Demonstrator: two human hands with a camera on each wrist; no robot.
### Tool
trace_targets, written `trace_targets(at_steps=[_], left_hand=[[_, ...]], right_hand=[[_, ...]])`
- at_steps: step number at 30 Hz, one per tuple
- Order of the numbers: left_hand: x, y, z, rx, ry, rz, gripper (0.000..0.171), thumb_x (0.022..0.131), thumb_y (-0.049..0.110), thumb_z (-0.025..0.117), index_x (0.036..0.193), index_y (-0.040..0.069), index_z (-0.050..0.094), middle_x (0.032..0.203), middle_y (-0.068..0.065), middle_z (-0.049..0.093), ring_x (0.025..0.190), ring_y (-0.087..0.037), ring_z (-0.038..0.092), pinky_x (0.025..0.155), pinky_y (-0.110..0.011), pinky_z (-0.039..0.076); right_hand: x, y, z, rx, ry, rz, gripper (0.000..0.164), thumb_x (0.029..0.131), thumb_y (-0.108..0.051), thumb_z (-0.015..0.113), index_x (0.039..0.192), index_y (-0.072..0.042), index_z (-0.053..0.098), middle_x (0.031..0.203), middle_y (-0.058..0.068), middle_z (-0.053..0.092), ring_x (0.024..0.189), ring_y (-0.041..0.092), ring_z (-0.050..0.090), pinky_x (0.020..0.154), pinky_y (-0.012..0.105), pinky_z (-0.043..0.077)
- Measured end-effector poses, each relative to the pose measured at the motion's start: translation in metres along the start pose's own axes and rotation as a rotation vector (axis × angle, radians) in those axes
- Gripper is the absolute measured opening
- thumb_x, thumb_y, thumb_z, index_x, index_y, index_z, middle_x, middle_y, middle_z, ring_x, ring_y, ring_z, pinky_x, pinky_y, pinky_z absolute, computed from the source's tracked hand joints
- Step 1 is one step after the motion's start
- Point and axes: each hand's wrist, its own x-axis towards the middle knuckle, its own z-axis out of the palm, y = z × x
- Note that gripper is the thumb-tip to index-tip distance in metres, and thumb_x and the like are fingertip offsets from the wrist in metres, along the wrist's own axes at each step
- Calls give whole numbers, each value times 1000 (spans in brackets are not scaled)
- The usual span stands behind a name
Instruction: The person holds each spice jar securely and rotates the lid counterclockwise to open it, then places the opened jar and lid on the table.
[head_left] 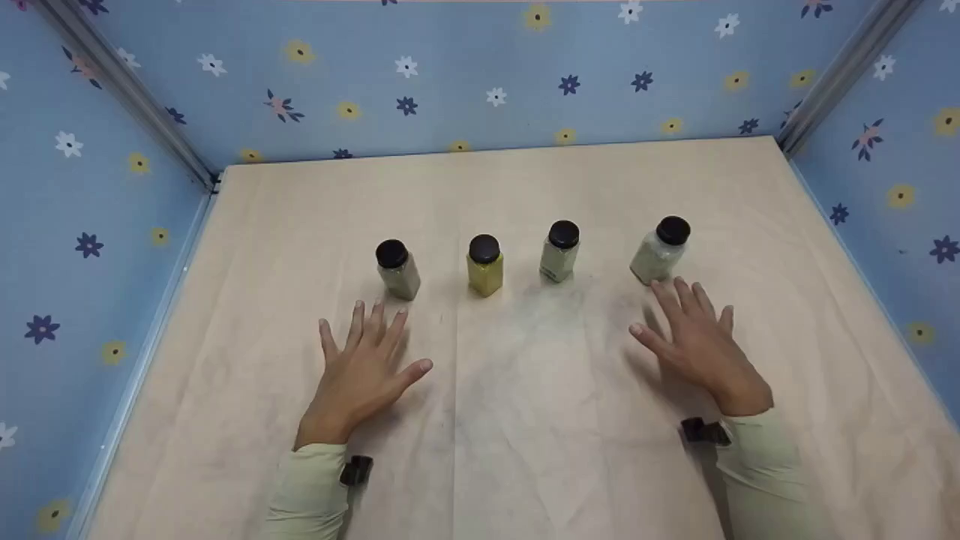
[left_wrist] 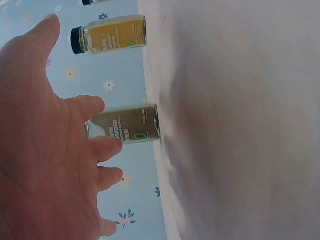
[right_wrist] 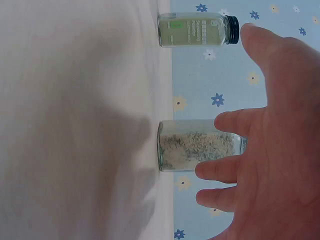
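Observation:
Several glass spice bottles with black caps stand upright in a loose row across the cloth. Leftmost is a bottle of grey-brown powder (head_left: 401, 279); beside it stands one of yellow powder (head_left: 486, 276). Further right come a bottle of pale green powder (head_left: 559, 260) and a bottle of whitish, dark-flecked seasoning (right_wrist: 197, 150). My left hand (head_left: 360, 382), fingers spread and holding nothing, is just in front of the grey-brown bottle. My right hand (head_left: 697, 345) is spread too, its fingertips close to the base of the flecked bottle and overlapping it in the right wrist view.
A creased beige cloth (head_left: 525, 420) covers the table, with a faint greyish stain near the middle. Blue flowered panels (head_left: 450, 67) rise at the back and both sides, joined by grey metal posts (head_left: 832, 75) in the far corners.

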Motion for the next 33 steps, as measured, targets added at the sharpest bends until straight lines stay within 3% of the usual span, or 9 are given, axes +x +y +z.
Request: trace_targets(at_steps=[8, 14, 19, 25, 33], left_hand=[[3, 7, -2, -14, -13, 21, 92, 90, 80, 36, 155, 16, 40, 160, -18, 29, 150, -39, 13, 109, -74, -4], [8, 14, -1, -41, -20, 48, 85, 92, 78, 38, 150, 17, 49, 156, -17, 38, 147, -37, 26, 110, -72, 5], [12, 18, 0, -57, -20, 75, 81, 94, 75, 40, 147, 15, 53, 153, -17, 43, 143, -36, 35, 111, -70, 14], [16, 26, 0, -92, -62, 105, 83, 93, 76, 41, 149, 15, 51, 154, -14, 43, 143, -35, 36, 113, -64, 21], [23, 39, 4, -97, -79, 140, 86, 91, 80, 37, 149, 17, 51, 153, -12, 45, 142, -33, 37, 113, -56, 27]], right_hand=[[6, -3, 4, 66, 45, -87, 80, 100, -58, 48, 158, -7, 28, 160, 25, 23, 147, 48, 15, 104, 81, 7], [14, -2, 4, 106, 58, -147, 72, 104, -49, 48, 154, 0, 33, 156, 27, 32, 144, 48, 24, 110, 69, 19], [21, -3, 1, 196, 29, -128, 70, 104, -49, 48, 153, -1, 36, 151, 25, 42, 140, 45, 35, 112, 62, 25], [34, -5, 0, 288, 24, -110, 68, 104, -48, 49, 150, 2, 41, 141, 28, 51, 128, 43, 51, 108, 59, 34], [46, -9, -2, 318, 7, -86, 68, 103, -49, 51, 148, 2, 44, 138, 29, 54, 125, 45, 53, 105, 59, 39]])
